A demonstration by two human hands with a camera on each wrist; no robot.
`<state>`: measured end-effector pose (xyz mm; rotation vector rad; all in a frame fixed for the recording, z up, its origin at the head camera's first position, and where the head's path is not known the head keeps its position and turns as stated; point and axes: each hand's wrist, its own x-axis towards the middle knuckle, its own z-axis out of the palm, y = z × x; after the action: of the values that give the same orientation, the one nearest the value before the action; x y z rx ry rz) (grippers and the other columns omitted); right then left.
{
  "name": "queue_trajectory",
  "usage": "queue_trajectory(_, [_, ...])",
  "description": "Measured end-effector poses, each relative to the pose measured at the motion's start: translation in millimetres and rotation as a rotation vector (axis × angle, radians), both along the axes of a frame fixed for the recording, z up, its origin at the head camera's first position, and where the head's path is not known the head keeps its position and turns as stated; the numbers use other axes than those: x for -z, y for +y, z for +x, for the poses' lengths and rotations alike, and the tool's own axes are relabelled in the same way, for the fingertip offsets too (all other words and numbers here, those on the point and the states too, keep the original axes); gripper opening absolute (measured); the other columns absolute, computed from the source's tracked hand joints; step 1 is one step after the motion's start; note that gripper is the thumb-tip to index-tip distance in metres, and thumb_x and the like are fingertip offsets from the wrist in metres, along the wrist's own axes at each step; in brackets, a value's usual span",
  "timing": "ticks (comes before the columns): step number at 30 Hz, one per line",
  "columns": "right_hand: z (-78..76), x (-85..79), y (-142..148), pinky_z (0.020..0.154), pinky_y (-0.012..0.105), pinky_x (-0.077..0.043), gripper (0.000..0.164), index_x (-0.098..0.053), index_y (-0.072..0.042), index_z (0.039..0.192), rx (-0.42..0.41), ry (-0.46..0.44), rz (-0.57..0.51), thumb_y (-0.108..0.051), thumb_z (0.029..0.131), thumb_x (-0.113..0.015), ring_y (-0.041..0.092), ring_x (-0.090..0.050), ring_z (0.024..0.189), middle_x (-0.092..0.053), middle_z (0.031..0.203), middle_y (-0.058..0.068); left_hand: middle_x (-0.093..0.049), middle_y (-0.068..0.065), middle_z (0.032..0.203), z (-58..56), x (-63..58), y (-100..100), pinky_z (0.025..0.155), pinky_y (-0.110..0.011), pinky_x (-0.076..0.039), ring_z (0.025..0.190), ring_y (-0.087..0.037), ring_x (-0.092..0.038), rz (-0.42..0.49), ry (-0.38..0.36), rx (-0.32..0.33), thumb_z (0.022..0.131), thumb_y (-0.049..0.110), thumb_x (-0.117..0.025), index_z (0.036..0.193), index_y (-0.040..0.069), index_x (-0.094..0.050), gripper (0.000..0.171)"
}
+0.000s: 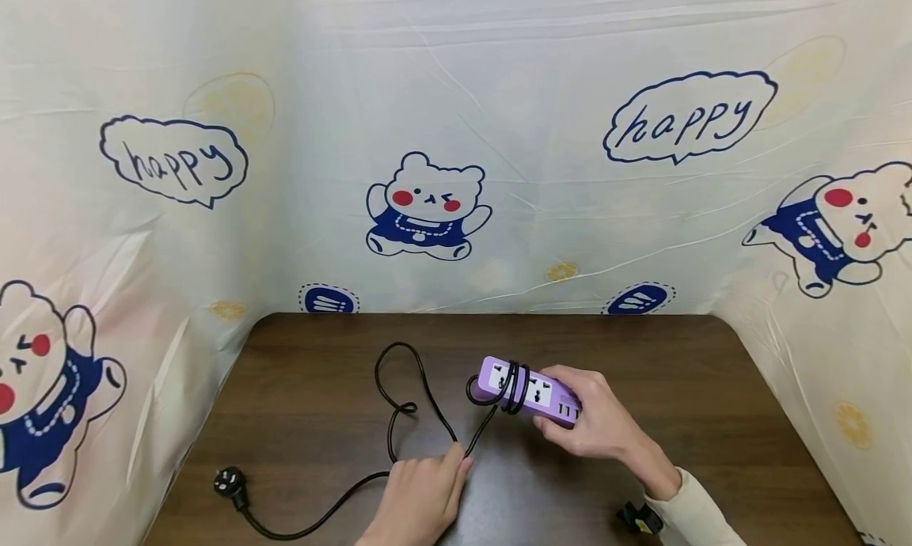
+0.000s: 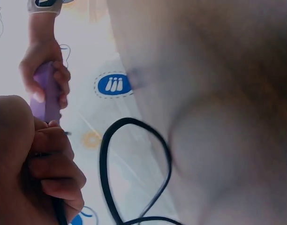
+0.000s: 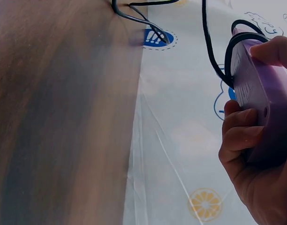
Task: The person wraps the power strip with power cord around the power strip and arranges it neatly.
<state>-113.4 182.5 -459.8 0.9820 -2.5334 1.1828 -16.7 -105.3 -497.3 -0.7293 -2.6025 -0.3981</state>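
In the head view a purple power strip (image 1: 552, 392) with white socket faces is tilted in my right hand (image 1: 594, 415), which grips its right end with thumb and fingers on opposite sides. Black cord (image 1: 514, 388) wraps around the strip's left part in a few turns. My left hand (image 1: 420, 494) holds the cord lower down, its fingers curled round it. A loose loop of cord (image 1: 380, 380) rises beyond that hand. From the left hand the cord runs left to a black plug (image 1: 230, 483). The right wrist view shows fingers (image 3: 242, 133) curled against the purple casing (image 3: 270, 89).
A brown wooden table (image 1: 313, 403) lies under the hands. Behind and beside it hangs a pale curtain (image 1: 541, 237) printed with bears and "happy" bubbles. A small black device (image 1: 639, 518) is by the right sleeve (image 1: 694, 510).
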Motion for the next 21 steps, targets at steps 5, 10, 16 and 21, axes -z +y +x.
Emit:
queue_trajectory(5, [0.8,-1.1,3,0.057,0.020,-0.049,0.051,-0.064,-0.021,0.118,0.019,-0.001,-0.010,-0.026,0.072,-0.086,0.006,-0.061,0.073,-0.067,0.099,-0.008,-0.014,0.017,0.057,-0.2,-12.8,-3,0.049,-0.017,-0.009,0.053,0.002,-0.007,0.039,0.088,0.051,0.100,0.033,-0.059,0.072,0.021,-0.040,0.036])
queue_trajectory(10, [0.6,-2.3,6,0.059,0.021,-0.051,0.051,-0.064,-0.020,0.118,0.042,0.001,-0.002,-0.026,0.072,-0.086,0.007,-0.061,0.075,-0.068,0.100,-0.007,-0.020,0.015,0.058,-3.2,-29.2,-5,0.058,-0.020,-0.013,0.059,-0.001,-0.008,0.093,0.201,0.119,0.101,0.034,-0.056,0.069,0.021,-0.040,0.038])
queue_trajectory(16, [1.1,-3.7,8,0.060,0.023,-0.051,0.051,-0.064,-0.020,0.118,0.048,-0.001,-0.005,-0.026,0.072,-0.086,0.008,-0.062,0.076,-0.068,0.101,-0.007,-0.030,0.013,0.059,-4.6,-46.2,-3,0.056,-0.021,-0.021,0.057,-0.003,-0.018,0.111,0.255,0.224,0.103,0.031,-0.052,0.069,0.020,-0.046,0.036])
queue_trajectory(21, [0.3,-4.7,10,0.060,0.023,-0.051,0.052,-0.064,-0.021,0.118,0.052,-0.004,-0.008,-0.025,0.071,-0.086,0.008,-0.062,0.076,-0.068,0.100,-0.008,-0.038,0.011,0.060,-5.6,-56.0,-3,0.056,-0.019,-0.023,0.056,-0.003,-0.023,0.058,0.246,0.254,0.105,0.031,-0.048,0.073,0.019,-0.050,0.034])
